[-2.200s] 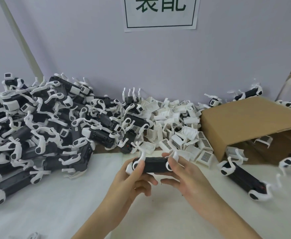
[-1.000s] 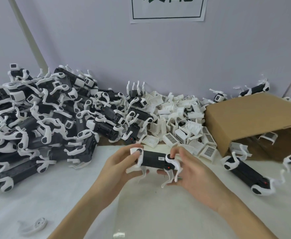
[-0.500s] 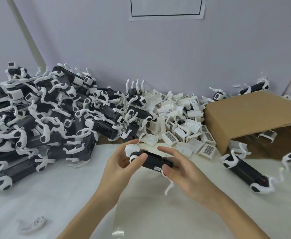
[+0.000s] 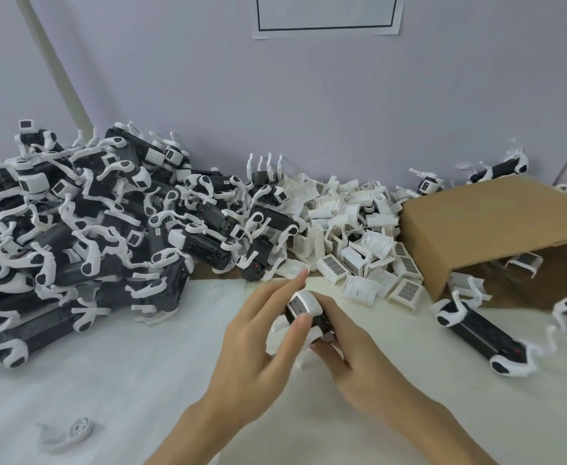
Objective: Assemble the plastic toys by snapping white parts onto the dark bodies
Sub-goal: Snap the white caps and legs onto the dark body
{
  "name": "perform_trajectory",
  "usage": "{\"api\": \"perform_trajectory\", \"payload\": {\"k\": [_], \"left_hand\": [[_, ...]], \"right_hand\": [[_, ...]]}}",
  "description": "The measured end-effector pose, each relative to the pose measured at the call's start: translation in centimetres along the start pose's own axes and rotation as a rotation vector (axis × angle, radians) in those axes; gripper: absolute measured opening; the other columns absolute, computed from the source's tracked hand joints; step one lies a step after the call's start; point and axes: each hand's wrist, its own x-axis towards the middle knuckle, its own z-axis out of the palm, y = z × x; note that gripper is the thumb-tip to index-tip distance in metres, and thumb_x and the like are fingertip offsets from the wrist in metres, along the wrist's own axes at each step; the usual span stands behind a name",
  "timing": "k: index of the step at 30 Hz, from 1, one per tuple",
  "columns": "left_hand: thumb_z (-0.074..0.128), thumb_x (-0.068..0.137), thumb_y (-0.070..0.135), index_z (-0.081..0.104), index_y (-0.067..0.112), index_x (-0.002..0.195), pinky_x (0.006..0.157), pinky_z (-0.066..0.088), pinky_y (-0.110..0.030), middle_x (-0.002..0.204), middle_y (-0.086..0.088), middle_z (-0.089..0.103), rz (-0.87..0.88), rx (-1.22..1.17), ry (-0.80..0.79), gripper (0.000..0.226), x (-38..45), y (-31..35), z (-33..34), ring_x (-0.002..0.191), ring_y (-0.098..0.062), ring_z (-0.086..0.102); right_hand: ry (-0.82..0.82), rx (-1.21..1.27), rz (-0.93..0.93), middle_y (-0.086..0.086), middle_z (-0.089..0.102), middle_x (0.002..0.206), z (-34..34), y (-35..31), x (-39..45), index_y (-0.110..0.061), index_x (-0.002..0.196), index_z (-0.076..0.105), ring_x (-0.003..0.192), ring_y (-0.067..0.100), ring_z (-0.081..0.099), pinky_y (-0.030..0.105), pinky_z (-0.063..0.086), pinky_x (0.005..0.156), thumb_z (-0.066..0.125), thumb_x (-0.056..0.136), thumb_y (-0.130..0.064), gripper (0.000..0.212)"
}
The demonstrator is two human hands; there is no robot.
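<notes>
At centre frame we find the toy body (image 4: 303,312) held end-on above the white table (image 4: 107,364), a white part (image 4: 305,302) seated on its near end. The right hand (image 4: 349,357) grips the body from below with curled fingers; the left hand (image 4: 258,340) pinches the white part, thumb on its lower edge, forefinger extended past it. We judge the snap unconfirmed. Risks: an off-axis press could leave the part half-latched, and the thin white legs (image 4: 280,325) beneath the hands could bend or pop off under squeezing. Loose white parts (image 4: 352,229) lie behind, finished toys (image 4: 90,223) at left.
</notes>
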Motion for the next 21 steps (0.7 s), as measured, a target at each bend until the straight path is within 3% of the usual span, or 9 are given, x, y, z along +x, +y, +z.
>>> {"api": "perform_trajectory", "payload": {"k": [3, 8, 12, 16, 19, 21], "left_hand": [[0.051, 0.107, 0.037, 0.065, 0.020, 0.143, 0.095, 0.046, -0.019, 0.130, 0.009, 0.067, -0.017, -0.022, 0.027, 0.042, 0.0, 0.0, 0.2, 0.109, -0.016, 0.067], [0.050, 0.111, 0.026, 0.074, 0.027, 0.133, 0.103, 0.049, -0.026, 0.132, 0.009, 0.070, -0.070, -0.123, -0.012, 0.033, 0.2, 0.2, 0.4, 0.128, -0.018, 0.065], [0.042, 0.110, 0.046, 0.062, 0.040, 0.145, 0.109, 0.046, -0.030, 0.145, 0.021, 0.062, -0.118, -0.071, -0.091, 0.040, 0.8, -0.7, -1.2, 0.142, -0.012, 0.052], [0.072, 0.093, 0.054, 0.044, 0.038, 0.155, 0.098, 0.055, -0.026, 0.146, 0.022, 0.060, -0.141, -0.024, -0.261, 0.070, 1.1, -2.3, -2.7, 0.137, -0.009, 0.057], [0.083, 0.087, 0.047, 0.051, 0.032, 0.146, 0.097, 0.053, -0.019, 0.141, 0.019, 0.065, -0.133, -0.029, -0.254, 0.069, 1.3, -3.7, -3.0, 0.131, -0.013, 0.062], [0.087, 0.086, 0.036, 0.052, 0.029, 0.145, 0.101, 0.054, -0.025, 0.145, 0.016, 0.063, -0.165, -0.090, -0.255, 0.069, 1.4, -4.5, -3.2, 0.134, -0.015, 0.061]], "right_hand": [[0.004, 0.032, -0.013, -0.020, 0.063, 0.122, 0.1, 0.2, 0.1, -0.036, 0.145, 0.046, 0.113, 0.009, 0.064, 0.014, 0.046, 0.092, 0.053, 0.103, -0.005, 0.053], [0.038, 0.039, -0.033, -0.014, 0.064, 0.127, 0.0, 0.5, 0.1, -0.037, 0.144, 0.049, 0.119, 0.013, 0.065, 0.025, 0.053, 0.098, 0.060, 0.100, 0.000, 0.058], [0.261, -0.071, -0.053, -0.014, 0.060, 0.120, -0.5, 0.4, 0.4, -0.042, 0.128, 0.064, 0.113, 0.004, 0.064, 0.018, 0.055, 0.089, 0.084, 0.086, -0.017, 0.053], [0.347, -0.207, -0.121, -0.008, 0.053, 0.114, -1.0, -0.1, 0.5, -0.032, 0.125, 0.067, 0.104, 0.004, 0.062, 0.013, 0.051, 0.082, 0.081, 0.079, -0.052, 0.052], [0.291, -0.220, -0.082, -0.009, 0.050, 0.120, -1.2, 0.3, 0.4, -0.028, 0.141, 0.056, 0.109, 0.003, 0.058, 0.011, 0.048, 0.086, 0.083, 0.079, -0.054, 0.072], [0.220, -0.237, -0.065, -0.014, 0.047, 0.128, -1.7, 0.7, 0.5, -0.029, 0.148, 0.049, 0.110, 0.007, 0.057, 0.016, 0.049, 0.087, 0.086, 0.079, -0.048, 0.080]]}}
